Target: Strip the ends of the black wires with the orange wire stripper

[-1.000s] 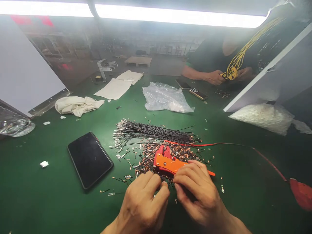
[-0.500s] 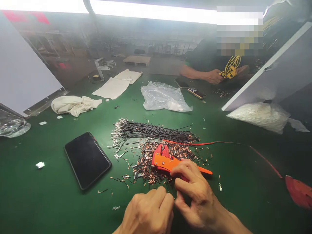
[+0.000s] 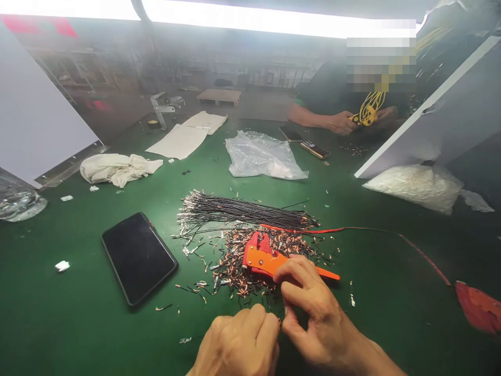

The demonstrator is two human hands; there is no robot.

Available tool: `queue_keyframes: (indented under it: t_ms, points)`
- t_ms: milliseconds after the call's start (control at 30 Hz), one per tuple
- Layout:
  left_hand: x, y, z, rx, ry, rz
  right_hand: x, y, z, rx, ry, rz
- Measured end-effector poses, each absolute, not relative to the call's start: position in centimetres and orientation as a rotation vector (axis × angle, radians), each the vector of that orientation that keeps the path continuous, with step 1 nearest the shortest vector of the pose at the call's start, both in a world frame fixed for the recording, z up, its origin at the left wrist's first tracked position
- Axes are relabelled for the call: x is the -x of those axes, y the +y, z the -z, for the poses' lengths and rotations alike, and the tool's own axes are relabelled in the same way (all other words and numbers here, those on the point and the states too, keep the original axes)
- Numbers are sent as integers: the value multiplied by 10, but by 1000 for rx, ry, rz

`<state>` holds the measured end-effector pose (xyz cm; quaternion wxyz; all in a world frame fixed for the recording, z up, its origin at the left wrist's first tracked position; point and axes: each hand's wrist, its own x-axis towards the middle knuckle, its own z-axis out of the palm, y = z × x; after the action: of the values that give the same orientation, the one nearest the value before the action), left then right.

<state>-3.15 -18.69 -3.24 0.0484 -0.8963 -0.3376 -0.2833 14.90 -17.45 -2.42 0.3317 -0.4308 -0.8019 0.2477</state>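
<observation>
Left hand (image 3: 238, 342) curled, right hand (image 3: 309, 308) bent by orange tool (image 3: 263, 260), grips unclear; green tabletop (image 3: 94, 334) runs to edge of phone (image 3: 139, 257).

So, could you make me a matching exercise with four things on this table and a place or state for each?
Things:
1. orange-and-red tool
2. large phone
3. plastic bag
4. black wires

Places or states:
A. crumpled and translucent
B. bundled side by side
C. resting on scattered wire scraps
D. dark screen facing up

Pairs: 1-C, 2-D, 3-A, 4-B
</observation>
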Motion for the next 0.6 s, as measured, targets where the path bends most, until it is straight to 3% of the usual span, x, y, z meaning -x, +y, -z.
queue_keyframes:
  t_ms: [600]
  points:
    - [52,-169,17,2584,-1260,1130,-151,-171,32,1144,-2136,-535]
